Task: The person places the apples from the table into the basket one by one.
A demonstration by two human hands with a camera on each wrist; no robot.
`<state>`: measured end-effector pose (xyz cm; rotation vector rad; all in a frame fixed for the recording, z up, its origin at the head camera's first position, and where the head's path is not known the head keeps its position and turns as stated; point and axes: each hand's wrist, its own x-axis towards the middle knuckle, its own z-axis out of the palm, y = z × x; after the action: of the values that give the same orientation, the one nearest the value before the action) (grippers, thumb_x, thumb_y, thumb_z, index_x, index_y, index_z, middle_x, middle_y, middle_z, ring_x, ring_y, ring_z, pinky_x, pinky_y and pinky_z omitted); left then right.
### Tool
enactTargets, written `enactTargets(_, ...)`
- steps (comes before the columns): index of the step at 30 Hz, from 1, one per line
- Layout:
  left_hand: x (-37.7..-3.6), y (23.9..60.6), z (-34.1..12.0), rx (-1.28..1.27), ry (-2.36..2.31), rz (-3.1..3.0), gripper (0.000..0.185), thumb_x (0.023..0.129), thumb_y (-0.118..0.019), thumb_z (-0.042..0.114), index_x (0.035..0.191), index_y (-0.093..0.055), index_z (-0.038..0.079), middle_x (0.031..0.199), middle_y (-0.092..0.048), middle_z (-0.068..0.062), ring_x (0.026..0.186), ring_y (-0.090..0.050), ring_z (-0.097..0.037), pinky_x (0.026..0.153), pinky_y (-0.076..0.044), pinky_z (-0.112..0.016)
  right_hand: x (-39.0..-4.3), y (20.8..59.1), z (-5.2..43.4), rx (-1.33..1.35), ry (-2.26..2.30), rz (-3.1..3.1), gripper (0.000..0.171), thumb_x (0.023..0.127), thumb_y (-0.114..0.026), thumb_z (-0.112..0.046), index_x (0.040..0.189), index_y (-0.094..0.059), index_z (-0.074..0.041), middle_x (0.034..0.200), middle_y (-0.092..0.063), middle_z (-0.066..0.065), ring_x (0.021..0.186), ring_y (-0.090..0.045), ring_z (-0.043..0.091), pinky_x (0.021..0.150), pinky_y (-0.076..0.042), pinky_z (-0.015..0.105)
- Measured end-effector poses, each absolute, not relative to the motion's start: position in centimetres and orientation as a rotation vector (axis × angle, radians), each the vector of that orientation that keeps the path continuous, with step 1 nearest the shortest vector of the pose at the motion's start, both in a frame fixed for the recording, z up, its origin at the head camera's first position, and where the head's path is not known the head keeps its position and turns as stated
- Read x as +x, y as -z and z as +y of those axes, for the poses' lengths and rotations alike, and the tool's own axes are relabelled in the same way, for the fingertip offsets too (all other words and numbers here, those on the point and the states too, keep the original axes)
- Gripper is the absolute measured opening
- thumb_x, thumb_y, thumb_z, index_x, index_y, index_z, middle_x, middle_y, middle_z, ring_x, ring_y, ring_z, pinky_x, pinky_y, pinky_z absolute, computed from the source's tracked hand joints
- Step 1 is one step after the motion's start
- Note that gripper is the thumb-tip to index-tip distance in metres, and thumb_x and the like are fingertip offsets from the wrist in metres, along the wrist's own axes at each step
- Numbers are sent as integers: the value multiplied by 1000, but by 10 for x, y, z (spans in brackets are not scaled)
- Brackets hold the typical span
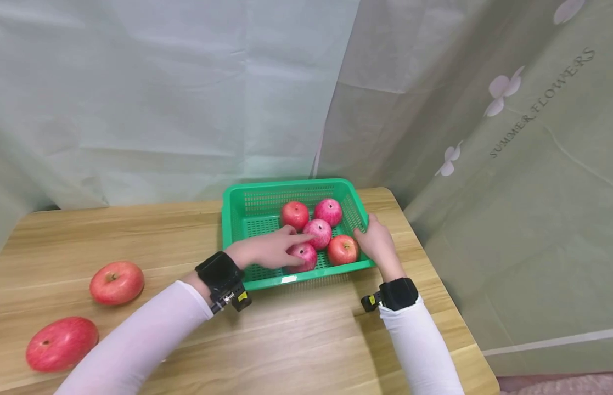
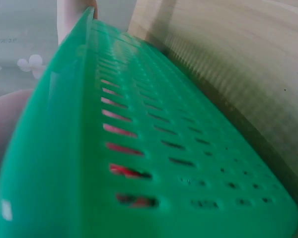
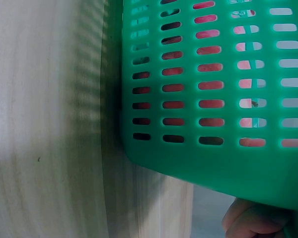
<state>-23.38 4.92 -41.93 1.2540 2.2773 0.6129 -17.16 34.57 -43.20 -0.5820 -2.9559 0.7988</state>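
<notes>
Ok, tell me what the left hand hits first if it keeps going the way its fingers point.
Probably the middle apple: the left hand, resting on the front apple in the basket, points its fingertips right at it; they look nearly touching, though depth is unclear.

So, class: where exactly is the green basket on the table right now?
In the head view, the green basket sits at the table's far edge, right of centre, against the curtain; it holds five apples, with the left hand reaching inside and the right hand gripping its right rim.
</notes>
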Motion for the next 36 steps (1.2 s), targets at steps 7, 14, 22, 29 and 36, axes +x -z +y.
enactTargets(7, -235, 414, 42, 1304, -674, 2305, 66, 106, -63, 40, 163, -46, 11, 157, -44, -21, 138, -49, -35, 112, -47, -56, -171, 432, 347, -589, -806, -2964, 56, 106, -60, -30, 150, -44, 2, 130, -65, 27, 112, -64, 41, 90, -55, 55)
enactTargets(14, -233, 405, 38, 1417, -734, 2333, 56, 107, -65, 33, 155, -55, 7, 157, -49, -20, 145, -47, -37, 116, -44, -56, -169, 433, 349, -601, -795, -2964, 59, 106, -60, -30, 151, -42, 3, 131, -64, 28, 115, -64, 43, 93, -54, 57)
enactTargets(22, -227, 400, 5, 1452, -887, 2319, 54, 106, -68, 31, 155, -57, 9, 157, -52, -14, 146, -47, -35, 116, -44, -56, -172, 431, 349, -564, -802, -2972, 57, 106, -59, -29, 150, -43, 4, 130, -64, 27, 113, -64, 42, 92, -54, 56)
enactTargets(29, -227, 401, -13, 1441, -915, 2364, 53, 107, -65, 32, 155, -56, 10, 152, -56, -14, 139, -53, -35, 111, -48, -57, -173, 431, 350, -577, -790, -2967, 57, 106, -60, -28, 150, -43, 3, 129, -65, 27, 114, -64, 42, 92, -54, 57)
enactTargets(36, -223, 402, -26, 1439, -945, 2360, 51, 106, -69, 31, 153, -60, 13, 148, -59, -11, 136, -56, -31, 110, -50, -54, -173, 432, 348, -571, -794, -2973, 59, 106, -60, -29, 152, -42, 4, 130, -64, 28, 113, -64, 42, 92, -54, 56)
